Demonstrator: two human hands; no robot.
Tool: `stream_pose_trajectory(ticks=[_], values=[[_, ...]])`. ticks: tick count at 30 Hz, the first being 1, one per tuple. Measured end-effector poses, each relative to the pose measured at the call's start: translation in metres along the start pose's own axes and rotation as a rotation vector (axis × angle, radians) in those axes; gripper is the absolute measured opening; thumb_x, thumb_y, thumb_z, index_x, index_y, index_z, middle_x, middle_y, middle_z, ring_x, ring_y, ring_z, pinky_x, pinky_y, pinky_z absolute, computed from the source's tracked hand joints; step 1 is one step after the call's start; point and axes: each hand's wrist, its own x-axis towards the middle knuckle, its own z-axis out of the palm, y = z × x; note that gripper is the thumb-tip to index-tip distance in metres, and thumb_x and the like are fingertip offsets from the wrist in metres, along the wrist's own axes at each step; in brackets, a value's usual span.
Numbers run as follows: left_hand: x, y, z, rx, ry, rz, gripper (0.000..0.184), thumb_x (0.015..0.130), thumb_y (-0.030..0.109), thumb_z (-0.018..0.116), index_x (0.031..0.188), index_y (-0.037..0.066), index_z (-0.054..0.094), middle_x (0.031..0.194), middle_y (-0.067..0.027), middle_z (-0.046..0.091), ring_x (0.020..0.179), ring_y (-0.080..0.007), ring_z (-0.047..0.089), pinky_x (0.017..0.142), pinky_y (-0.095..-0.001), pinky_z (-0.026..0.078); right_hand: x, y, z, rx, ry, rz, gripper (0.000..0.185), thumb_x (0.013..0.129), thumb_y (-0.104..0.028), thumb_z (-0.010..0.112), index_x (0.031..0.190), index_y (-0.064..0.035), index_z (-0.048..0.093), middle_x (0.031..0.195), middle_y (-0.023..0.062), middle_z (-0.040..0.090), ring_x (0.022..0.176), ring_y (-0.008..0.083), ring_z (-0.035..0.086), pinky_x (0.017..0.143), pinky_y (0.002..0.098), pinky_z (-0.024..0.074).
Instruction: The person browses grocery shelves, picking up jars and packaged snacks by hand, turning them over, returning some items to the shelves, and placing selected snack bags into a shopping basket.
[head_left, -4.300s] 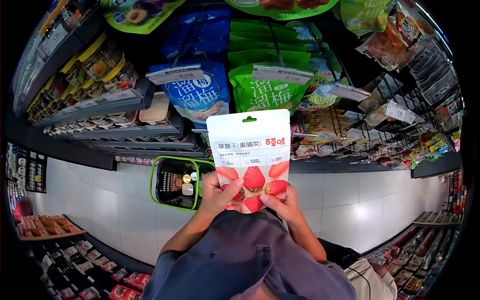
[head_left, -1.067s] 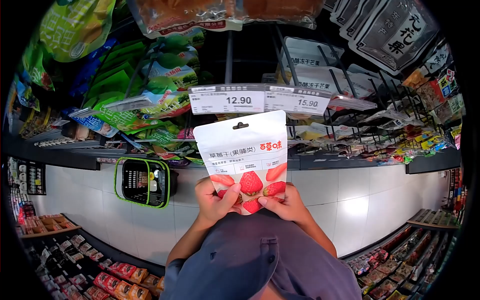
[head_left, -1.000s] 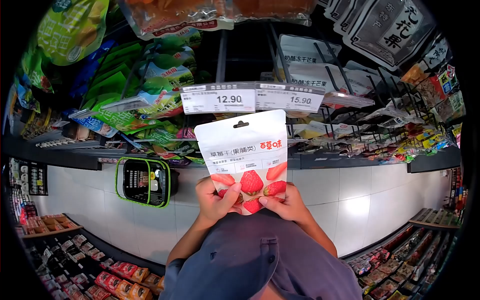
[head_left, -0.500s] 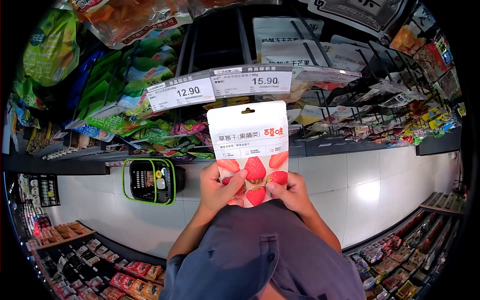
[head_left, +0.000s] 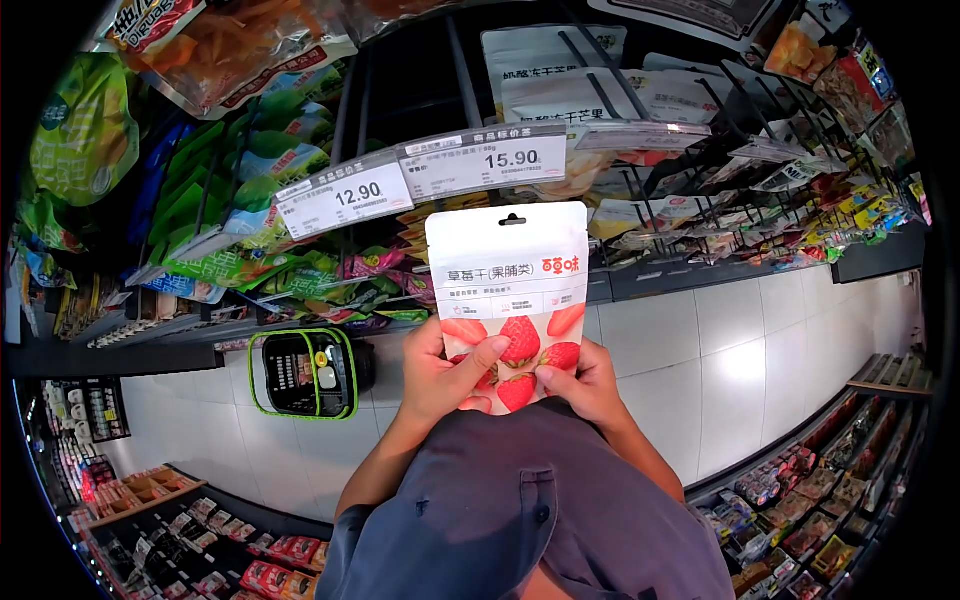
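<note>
A white pouch with strawberries printed on its lower half [head_left: 508, 262] is held upright in front of my body. My left hand [head_left: 447, 372] grips its lower left edge, thumb across the front. The lower right edge is pinched by my right hand [head_left: 588, 385], its thumb also on the front. Most of the other fingers are hidden behind the pouch. Just beyond the pouch's top are two price tags, one reading 12.90 [head_left: 345, 198] and one reading 15.90 [head_left: 485, 163].
A black basket with a green rim [head_left: 353, 375] stands on the tiled floor [head_left: 650, 345] at left, holding a few items. Hanging racks carry green bags [head_left: 190, 180] and white pouches [head_left: 560, 95]. Low shelves with packets [head_left: 800, 500] lie behind on both sides.
Compared with the earliest frame, the view has shifted along the rack to the right, from the blue and green bags to the price tags and white pouches. Both hands keep hold of the strawberry pouch.
</note>
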Motion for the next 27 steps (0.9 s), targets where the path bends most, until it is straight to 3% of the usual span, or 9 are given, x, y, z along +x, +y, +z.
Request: stream_pose_trajectory(ticks=[3,18,27], values=[[0.002,0.005,0.001,0.037,-0.018,-0.023,0.02,0.082,0.009,0.077,0.086,0.0,0.06,0.087,-0.0083,0.07,0.074,-0.0077,0.063,0.062,-0.0237,0.051,0.001,0.001,0.004,0.012,0.081,-0.068,0.02,0.087,-0.008,0.069,0.103,0.0009,0.063,0.087,0.0004,0.067,0.076,0.0048,0.057,0.068,0.023,0.0474],[0.004,0.004,0.002,0.034,-0.018,-0.011,0.018,0.083,0.007,0.075,0.086,-0.001,0.059,0.086,-0.0084,0.07,0.073,-0.0072,0.062,0.062,-0.0232,0.051,0.0,-0.001,-0.002,-0.056,0.036,-0.047,0.015,0.087,-0.011,0.071,0.095,0.0005,0.066,0.08,0.0002,0.066,0.071,0.0048,0.057,0.064,0.023,0.0468],[0.002,0.002,0.009,0.058,-0.026,-0.035,0.022,0.083,0.007,0.074,0.096,-0.001,0.059,0.09,-0.0064,0.067,0.083,-0.0089,0.063,0.072,-0.024,0.051,-0.005,-0.002,-0.003,-0.055,0.059,-0.07,0.015,0.088,-0.012,0.071,0.094,0.0009,0.066,0.075,0.0,0.064,0.067,0.0045,0.056,0.06,0.0223,0.0458]])
